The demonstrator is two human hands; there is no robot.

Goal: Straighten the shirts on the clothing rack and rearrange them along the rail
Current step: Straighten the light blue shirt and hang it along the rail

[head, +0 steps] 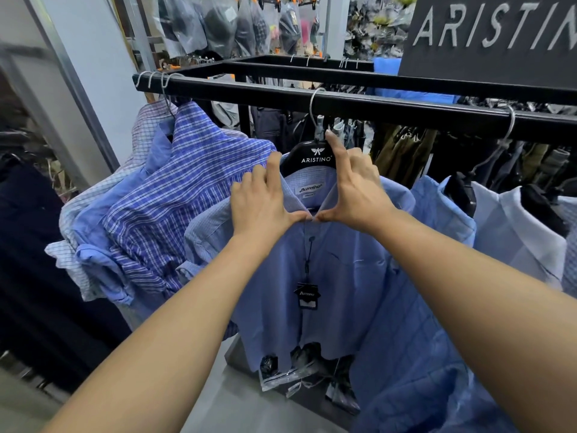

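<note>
Closest to the camera, two bare forearms are stretched forward. The left hand (262, 198) is curled over the left side of the collar of a light blue shirt (337, 276), fingers bent on the collar edge. The right hand (356, 189) is spread on the collar's right side, its index finger straight up and touching the neck of the black hanger (315, 156). Both thumb tips are met at the collar front. A black price tag (307, 295) is hung on a cord down the placket. The shirt is hung mid-way along the black rail (390, 103), front toward the camera. Checked shirts (175, 189) are bunched just left of it, and pale shirts (515, 232) are hung to the right. Farther back, a dark sign (493, 29) is seen at upper right and bagged items (218, 23) are hung at the rear.
</note>
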